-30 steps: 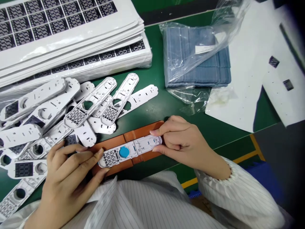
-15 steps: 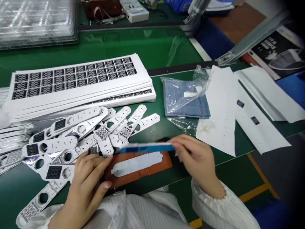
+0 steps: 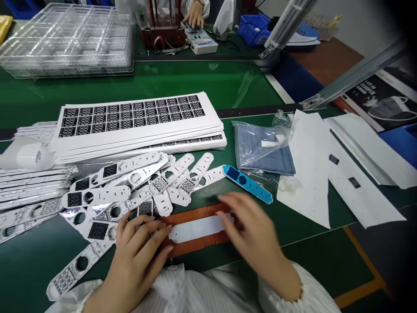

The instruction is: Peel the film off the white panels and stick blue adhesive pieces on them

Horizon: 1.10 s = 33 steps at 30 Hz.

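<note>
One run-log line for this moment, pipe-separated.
left hand: at left end of brown base | right hand: over its right end, blurred | pale strip: on base | blue piece: on table, near bagged bundle

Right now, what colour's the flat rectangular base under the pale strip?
Flat rectangular base: reddish brown, head view.

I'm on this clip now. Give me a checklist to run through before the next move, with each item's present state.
1. Pale strip lying on the brown base: ok.
2. Left hand at the base's left end: ok.
3. Right hand touching the strip: cannot tell; it is blurred over the right end.
4. Blue panel clear of the base: ok, it lies apart on the green table, beyond the right hand.
5. White parts in tidy order: not ok, they overlap in a loose heap near the left hand.
</note>
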### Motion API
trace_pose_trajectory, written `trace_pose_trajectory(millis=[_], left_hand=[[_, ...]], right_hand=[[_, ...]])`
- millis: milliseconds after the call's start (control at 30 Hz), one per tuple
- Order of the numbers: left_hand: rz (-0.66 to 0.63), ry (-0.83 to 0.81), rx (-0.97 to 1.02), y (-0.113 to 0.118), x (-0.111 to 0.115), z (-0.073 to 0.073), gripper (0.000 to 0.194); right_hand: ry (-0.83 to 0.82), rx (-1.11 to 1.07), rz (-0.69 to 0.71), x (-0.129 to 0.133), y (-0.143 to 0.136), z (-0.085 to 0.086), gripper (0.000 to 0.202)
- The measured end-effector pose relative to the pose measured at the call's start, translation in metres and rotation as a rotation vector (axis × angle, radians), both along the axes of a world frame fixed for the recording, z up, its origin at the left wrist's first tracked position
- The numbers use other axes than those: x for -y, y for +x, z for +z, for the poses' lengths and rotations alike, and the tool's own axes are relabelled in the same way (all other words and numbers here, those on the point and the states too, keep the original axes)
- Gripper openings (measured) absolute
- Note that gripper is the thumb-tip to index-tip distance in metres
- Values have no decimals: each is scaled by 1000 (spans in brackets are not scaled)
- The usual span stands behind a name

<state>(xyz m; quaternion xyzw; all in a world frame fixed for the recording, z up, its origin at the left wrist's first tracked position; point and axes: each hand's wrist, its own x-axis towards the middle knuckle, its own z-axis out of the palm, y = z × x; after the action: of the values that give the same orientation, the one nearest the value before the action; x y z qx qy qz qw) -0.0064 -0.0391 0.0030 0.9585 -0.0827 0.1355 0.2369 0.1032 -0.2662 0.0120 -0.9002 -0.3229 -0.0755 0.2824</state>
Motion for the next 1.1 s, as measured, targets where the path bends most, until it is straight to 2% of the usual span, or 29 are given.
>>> trace_pose_trajectory(millis=[100, 200, 300, 567, 700, 867, 1100], left_hand=[[57, -10, 17, -3, -1, -2, 22], [116, -42, 8, -3, -1, -3, 19], [115, -43, -7, -3, -1, -4, 22], [100, -10, -4, -4, -4, -5, 32], [80, 18, 3, -4, -5, -5, 27], [35, 7, 8, -4, -6, -5, 10], [5, -10, 16, -10, -9, -5, 12]], right_hand=[[-51, -166, 327, -35, -9, 1, 30], [-113, -192, 470, -54, -11, -2, 24], [-140, -147, 528, -58, -9, -7, 19], [-262, -6, 626, -58, -6, -12, 22], [-221, 29, 628, -53, -4, -12, 23], [-152, 67, 699, -48, 1, -13, 27], [-135, 58, 765, -51, 6, -11, 28]])
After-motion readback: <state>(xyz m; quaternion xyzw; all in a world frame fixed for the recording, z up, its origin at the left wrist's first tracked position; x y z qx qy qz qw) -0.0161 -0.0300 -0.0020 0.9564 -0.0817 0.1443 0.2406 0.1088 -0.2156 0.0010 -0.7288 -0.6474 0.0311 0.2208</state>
